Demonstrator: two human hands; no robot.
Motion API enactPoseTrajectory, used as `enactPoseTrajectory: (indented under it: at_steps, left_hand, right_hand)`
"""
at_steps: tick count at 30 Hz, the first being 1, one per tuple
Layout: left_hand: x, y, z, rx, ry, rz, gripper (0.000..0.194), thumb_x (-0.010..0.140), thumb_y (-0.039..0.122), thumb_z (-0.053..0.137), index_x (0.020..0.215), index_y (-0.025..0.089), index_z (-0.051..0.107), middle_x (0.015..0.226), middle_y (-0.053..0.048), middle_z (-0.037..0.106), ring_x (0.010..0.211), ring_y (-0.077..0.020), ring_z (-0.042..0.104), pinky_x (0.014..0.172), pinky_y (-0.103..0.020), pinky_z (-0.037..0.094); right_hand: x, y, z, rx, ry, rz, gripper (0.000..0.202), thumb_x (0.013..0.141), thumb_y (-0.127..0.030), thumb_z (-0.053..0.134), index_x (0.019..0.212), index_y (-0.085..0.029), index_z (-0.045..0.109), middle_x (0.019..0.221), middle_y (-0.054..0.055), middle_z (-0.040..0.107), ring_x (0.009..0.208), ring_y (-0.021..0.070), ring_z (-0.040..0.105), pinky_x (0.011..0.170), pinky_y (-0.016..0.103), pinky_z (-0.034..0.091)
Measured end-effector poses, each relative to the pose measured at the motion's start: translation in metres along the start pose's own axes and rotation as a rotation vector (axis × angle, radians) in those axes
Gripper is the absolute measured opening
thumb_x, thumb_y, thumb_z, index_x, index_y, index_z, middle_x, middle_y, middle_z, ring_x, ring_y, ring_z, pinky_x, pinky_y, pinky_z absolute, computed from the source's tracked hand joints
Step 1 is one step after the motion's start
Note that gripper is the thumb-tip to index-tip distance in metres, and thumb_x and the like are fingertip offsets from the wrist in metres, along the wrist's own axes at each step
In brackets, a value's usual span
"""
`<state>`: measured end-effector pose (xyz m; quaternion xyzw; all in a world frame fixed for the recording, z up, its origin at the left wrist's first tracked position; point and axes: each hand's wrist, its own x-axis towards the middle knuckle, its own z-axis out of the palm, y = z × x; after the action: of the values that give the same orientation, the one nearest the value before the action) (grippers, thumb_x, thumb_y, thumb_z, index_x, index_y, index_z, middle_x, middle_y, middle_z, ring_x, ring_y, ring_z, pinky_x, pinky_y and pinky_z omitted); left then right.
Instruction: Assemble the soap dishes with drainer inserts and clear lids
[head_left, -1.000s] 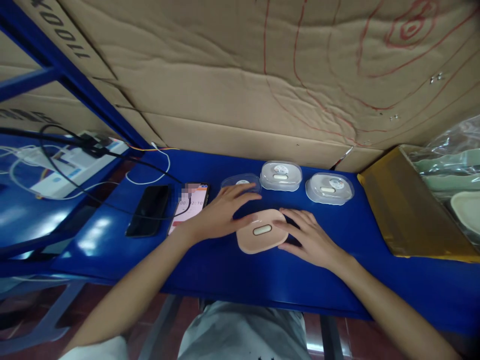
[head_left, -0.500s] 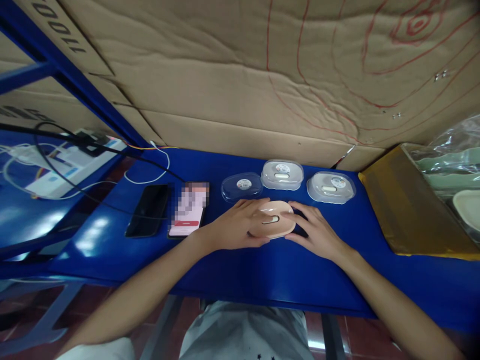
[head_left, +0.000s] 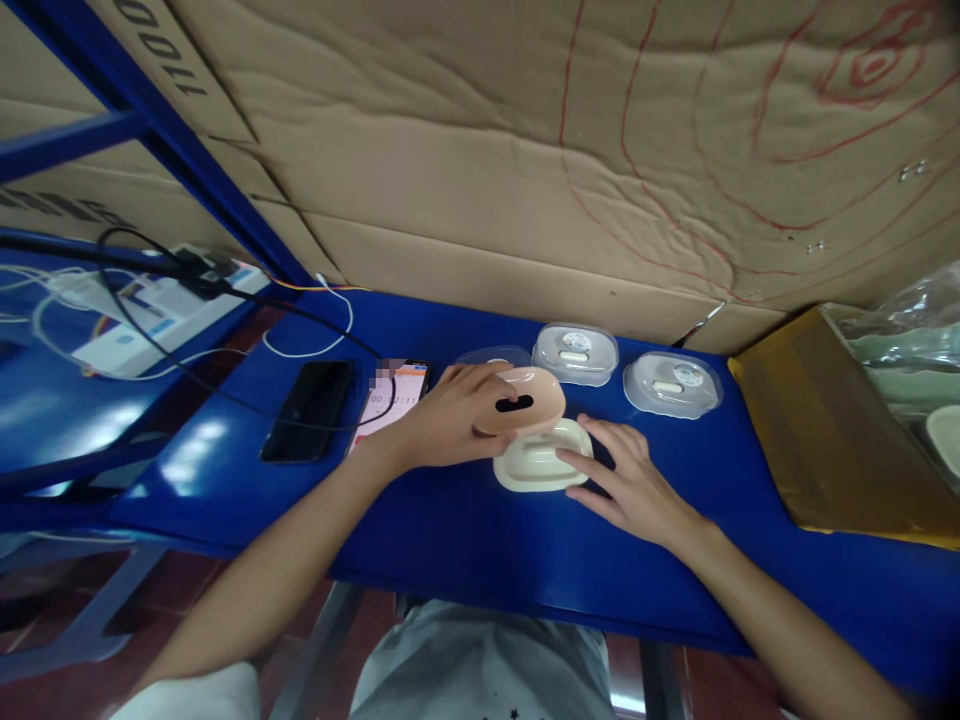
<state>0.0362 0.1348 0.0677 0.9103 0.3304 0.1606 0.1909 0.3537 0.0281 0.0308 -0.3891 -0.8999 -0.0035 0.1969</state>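
Observation:
My left hand grips a peach oval dish with a dark slot in its middle, tilted above the blue table. Just below it, a cream oval dish with a raised centre lies on the table. The fingers of my right hand are spread, with the fingertips at the cream dish's right side. Behind my left hand, a clear lid is partly hidden. Two clear-covered oval dishes, one at the back middle and one further right, stand beyond the hands.
A dark phone and a lit phone lie left of my left hand, with a black cable across them. Power strips sit at far left. A cardboard box with plastic-wrapped pieces stands at right, and a cardboard wall rises behind.
My left hand has lifted the peach dish up and leftward, uncovering the cream dish beneath. My right hand has let go of the peach dish. The view has shifted slightly.

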Motion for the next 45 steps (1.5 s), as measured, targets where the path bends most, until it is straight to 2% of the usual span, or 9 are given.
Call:
enactPoseTrajectory:
  at_steps: [6,15,26,30,33,35,39,42,45]
  left_hand:
    - [-0.008,-0.005,-0.013,0.049,-0.071,-0.042,0.053,0.089,0.032,0.075,0.140,0.025,0.059,0.166,-0.014,0.049,0.158,-0.0352,0.043,0.125,-0.054,0.038]
    - [-0.007,0.016,-0.013,0.078,-0.233,0.039,0.052,0.093,0.026,0.070,0.145,0.031,0.060,0.159,-0.008,0.059,0.158,-0.0345,0.043,0.122,-0.053,0.038]
    - [-0.007,0.008,-0.002,0.111,-0.158,-0.057,0.048,0.094,0.024,0.065,0.142,0.025,0.060,0.162,-0.013,0.055,0.158,-0.0348,0.044,0.128,-0.059,0.031]
    - [-0.008,0.010,-0.003,0.056,-0.199,-0.064,0.062,0.098,0.036,0.070,0.157,0.028,0.050,0.177,-0.015,0.035,0.167,-0.0381,0.026,0.132,-0.068,0.020]
    - [-0.008,0.012,-0.001,0.030,-0.231,-0.035,0.086,0.095,0.062,0.076,0.166,0.031,0.040,0.182,-0.016,0.024,0.170,-0.0412,0.016,0.132,-0.072,0.013]
    - [-0.006,0.013,0.001,0.042,-0.255,-0.020,0.093,0.092,0.069,0.078,0.169,0.034,0.039,0.182,-0.014,0.024,0.170,-0.0416,0.014,0.132,-0.073,0.011]
    - [-0.004,0.013,0.002,0.086,-0.274,-0.030,0.091,0.093,0.057,0.081,0.170,0.034,0.038,0.183,-0.013,0.023,0.171,-0.0406,0.013,0.133,-0.072,0.012]
    - [-0.005,0.010,0.002,0.129,-0.251,-0.066,0.090,0.095,0.047,0.081,0.171,0.033,0.035,0.184,-0.014,0.018,0.171,-0.0420,0.012,0.131,-0.074,0.015]
    - [-0.008,0.006,0.002,0.181,-0.231,-0.112,0.092,0.094,0.048,0.082,0.171,0.030,0.033,0.184,-0.018,0.012,0.170,-0.0438,0.013,0.129,-0.077,0.017]
  right_hand:
    - [0.003,-0.007,0.001,0.091,-0.014,-0.067,0.028,0.107,-0.027,0.066,0.134,-0.029,0.070,0.155,0.013,0.061,0.143,0.0312,0.056,0.112,0.054,0.050]
    - [0.008,-0.037,0.000,0.167,-0.058,-0.175,0.025,0.106,-0.028,0.065,0.130,-0.023,0.072,0.151,0.012,0.065,0.140,0.0297,0.056,0.112,0.050,0.049]
    - [0.012,-0.048,0.009,0.104,-0.091,-0.222,0.031,0.108,-0.036,0.064,0.137,-0.026,0.069,0.150,0.009,0.068,0.139,0.0278,0.058,0.115,0.047,0.046]
    - [0.032,-0.021,-0.015,0.027,-0.068,-0.159,0.043,0.110,-0.044,0.059,0.149,-0.026,0.062,0.153,0.012,0.066,0.140,0.0310,0.059,0.115,0.051,0.048]
    - [0.061,0.020,-0.037,-0.007,-0.011,0.039,0.045,0.110,-0.042,0.057,0.154,-0.031,0.058,0.163,0.012,0.057,0.149,0.0341,0.054,0.121,0.058,0.044]
    - [0.082,0.052,-0.042,-0.004,-0.068,0.167,0.052,0.109,-0.044,0.057,0.160,-0.032,0.052,0.167,0.013,0.053,0.154,0.0357,0.050,0.123,0.061,0.042]
    - [0.109,0.100,-0.031,0.000,-0.271,0.302,0.076,0.097,-0.049,0.072,0.166,-0.029,0.045,0.179,0.016,0.033,0.165,0.0434,0.031,0.128,0.071,0.030]
    - [0.114,0.111,-0.026,0.056,-0.308,0.325,0.076,0.094,-0.050,0.073,0.164,-0.033,0.049,0.174,0.015,0.043,0.160,0.0434,0.040,0.125,0.072,0.036]
    - [0.112,0.108,-0.041,0.194,-0.322,0.292,0.073,0.092,-0.058,0.074,0.159,-0.036,0.056,0.164,0.010,0.056,0.151,0.0402,0.053,0.123,0.064,0.043]
